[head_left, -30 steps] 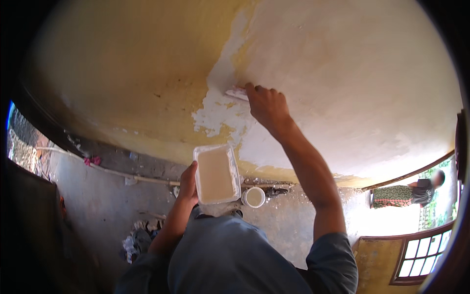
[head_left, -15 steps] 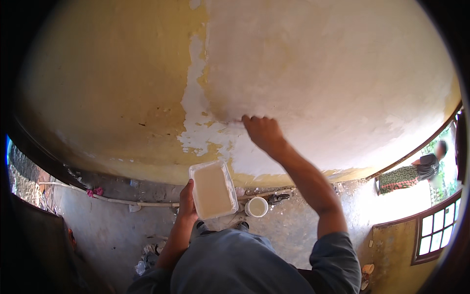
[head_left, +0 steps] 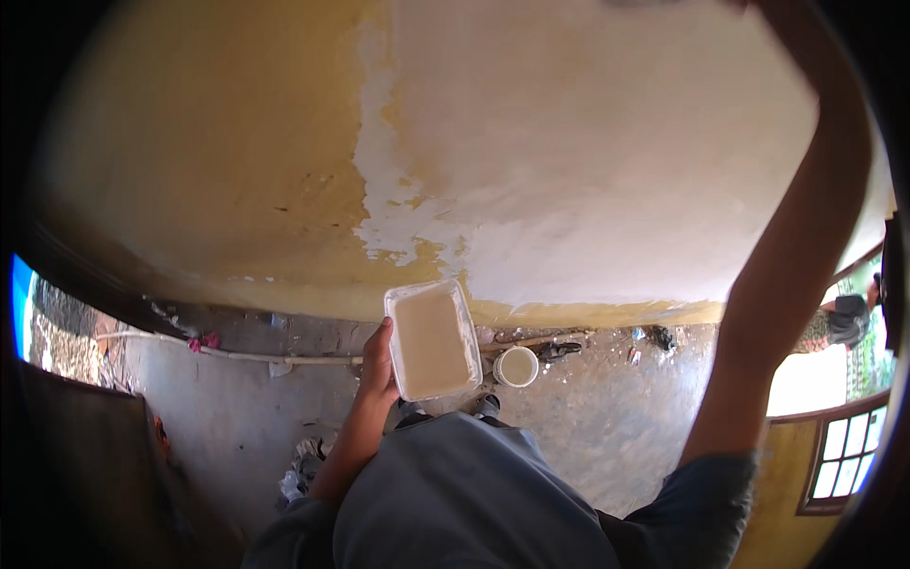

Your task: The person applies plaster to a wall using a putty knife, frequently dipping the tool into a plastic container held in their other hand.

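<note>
My left hand point(head_left: 377, 360) grips a rectangular translucent plastic container point(head_left: 428, 341) of pale beige liquid, held low in front of the wall. My right arm stretches up along the right side; the blurred right hand point(head_left: 744, 8) sits at the top edge beside a dark, indistinct shape point(head_left: 645, 4), its fingers unclear. The wall point(head_left: 569, 161) is pale white on the right and worn yellow on the left, with a ragged patchy border between. A white bucket point(head_left: 515, 367) of pale liquid stands on the floor beyond the container.
A long pale pole point(head_left: 313, 360) lies along the wall's foot, with a pink cloth point(head_left: 204, 343), debris and dark items nearby. Crumpled bags point(head_left: 294, 479) lie left of my feet. At right, a person point(head_left: 844, 318) is in a bright doorway, near a barred window point(head_left: 844, 446).
My right hand has swung from mid-wall up and rightward to the top edge of the view, its tool no longer clear. The container still sits in my left hand.
</note>
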Demonstrator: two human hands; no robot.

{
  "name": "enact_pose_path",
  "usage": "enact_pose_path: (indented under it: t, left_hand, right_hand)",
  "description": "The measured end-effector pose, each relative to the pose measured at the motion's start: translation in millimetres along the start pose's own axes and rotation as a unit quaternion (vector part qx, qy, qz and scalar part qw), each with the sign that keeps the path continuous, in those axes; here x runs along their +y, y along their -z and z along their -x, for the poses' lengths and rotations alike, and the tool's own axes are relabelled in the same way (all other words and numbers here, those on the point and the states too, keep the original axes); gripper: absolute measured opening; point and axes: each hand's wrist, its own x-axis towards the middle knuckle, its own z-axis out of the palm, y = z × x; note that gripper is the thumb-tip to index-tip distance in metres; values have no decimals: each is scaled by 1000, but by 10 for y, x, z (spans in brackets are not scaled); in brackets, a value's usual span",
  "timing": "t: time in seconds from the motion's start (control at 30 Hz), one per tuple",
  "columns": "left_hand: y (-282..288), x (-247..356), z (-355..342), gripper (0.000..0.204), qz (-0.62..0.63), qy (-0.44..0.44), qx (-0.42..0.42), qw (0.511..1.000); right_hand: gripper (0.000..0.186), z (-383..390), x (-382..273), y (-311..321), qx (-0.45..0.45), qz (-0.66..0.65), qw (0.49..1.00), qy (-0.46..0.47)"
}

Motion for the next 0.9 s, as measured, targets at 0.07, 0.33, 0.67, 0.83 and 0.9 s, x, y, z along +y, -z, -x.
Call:
enact_pose_path:
  t: [0.07, 0.33, 0.67, 0.83, 0.9]
  left_hand:
    - [49, 1, 91, 59, 20, -19, 0, 1000]
    - [177, 66, 195, 58, 48, -39, 34, 997]
    - [175, 196, 211, 56, -5, -85, 83, 993]
    - [163, 202, 229, 56, 2, -60, 65, 996]
    - [123, 201, 155, 56, 4, -57, 53, 997]
  right_hand:
    - [27, 439, 351, -1045, -175, -183, 960, -120]
    - [20, 2275, -306, -3783, -127, -325, 932, -94]
    - [13, 2398, 188, -3624, -58, -118, 980, -151]
    - [23, 3170, 1490, -2361, 9, -212, 868, -449]
    - [23, 3239, 1419, -2411, 37, -280, 874, -395]
